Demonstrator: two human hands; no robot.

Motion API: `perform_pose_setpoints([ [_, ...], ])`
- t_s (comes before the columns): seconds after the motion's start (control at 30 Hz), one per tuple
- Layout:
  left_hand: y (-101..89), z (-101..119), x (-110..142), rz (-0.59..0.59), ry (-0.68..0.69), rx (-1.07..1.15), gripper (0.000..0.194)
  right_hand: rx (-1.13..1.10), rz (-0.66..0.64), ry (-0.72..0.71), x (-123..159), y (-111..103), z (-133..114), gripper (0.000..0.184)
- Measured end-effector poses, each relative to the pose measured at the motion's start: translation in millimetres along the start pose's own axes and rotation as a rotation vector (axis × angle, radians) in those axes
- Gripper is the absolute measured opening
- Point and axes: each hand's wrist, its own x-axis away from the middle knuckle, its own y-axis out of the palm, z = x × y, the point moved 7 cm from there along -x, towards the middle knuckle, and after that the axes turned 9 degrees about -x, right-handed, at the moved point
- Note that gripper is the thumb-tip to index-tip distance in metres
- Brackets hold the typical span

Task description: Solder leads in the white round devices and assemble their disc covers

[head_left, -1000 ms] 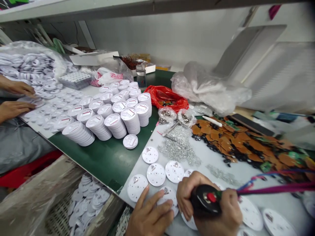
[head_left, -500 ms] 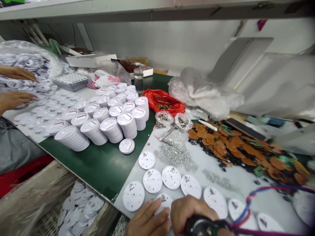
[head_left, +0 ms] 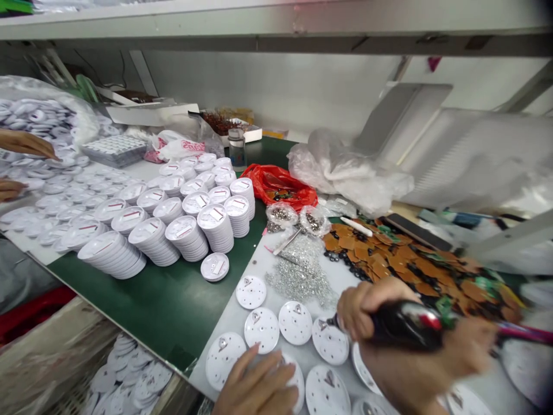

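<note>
My right hand (head_left: 380,323) is closed round a black power screwdriver (head_left: 406,327) with a red button and a coloured cord, its tip over a white round disc (head_left: 330,341). My left hand (head_left: 254,386) lies with fingers spread flat on another white disc (head_left: 294,377) at the near edge. More white discs (head_left: 262,329) with small metal clips lie in a row on the white mat (head_left: 276,262). A pile of small silver screws (head_left: 302,274) lies just beyond them.
Stacks of white round parts (head_left: 190,222) stand on the green table (head_left: 173,300) to the left. Another person's hands (head_left: 21,144) work at far left. Brown circuit pieces (head_left: 410,259), a red bag (head_left: 279,184), clear plastic bags (head_left: 345,167) and a bin of discs (head_left: 129,374) surround the mat.
My right hand has lifted the screwdriver up and to the right, to a disc further along the row. The left hand stays on its disc. The view has shifted slightly.
</note>
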Motion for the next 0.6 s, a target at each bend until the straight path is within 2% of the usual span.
perform_pose_setpoints([
  [0.03,2.6,-2.0,-11.3,-0.02,0.033,-0.013,0.02,0.015,0.065,0.0,-4.9,-2.9,2.5,0.07],
  [0.17,33.3,-25.9,-46.6,-0.233,-0.074,-0.04,0.034,0.031,0.18,0.017,-17.9,-8.6,24.5,0.064],
  [0.23,47.3,-30.6,-51.4,-0.332,-0.067,-0.003,0.033,0.036,0.202,0.024,-21.1,-12.6,35.2,0.063],
  [0.3,53.3,-32.7,-49.5,-0.4,-0.055,0.034,0.031,0.036,0.204,0.032,-22.9,-16.3,43.8,0.062],
  [0.4,47.1,-33.5,-44.8,-0.431,-0.052,0.09,0.029,0.041,0.198,0.046,-24.0,-20.6,51.7,0.06],
  [0.47,37.7,-33.9,-45.3,-0.412,-0.078,0.148,0.022,0.05,0.196,0.053,-23.9,-21.8,51.9,0.059],
  [0.53,29.0,-37.2,-49.3,-0.373,-0.162,0.217,0.015,0.061,0.19,0.051,-23.2,-20.4,46.2,0.061],
  [0.6,23.0,-41.6,-56.2,-0.315,-0.267,0.28,0.016,0.061,0.177,0.033,-22.1,-15.5,35.2,0.064],
])
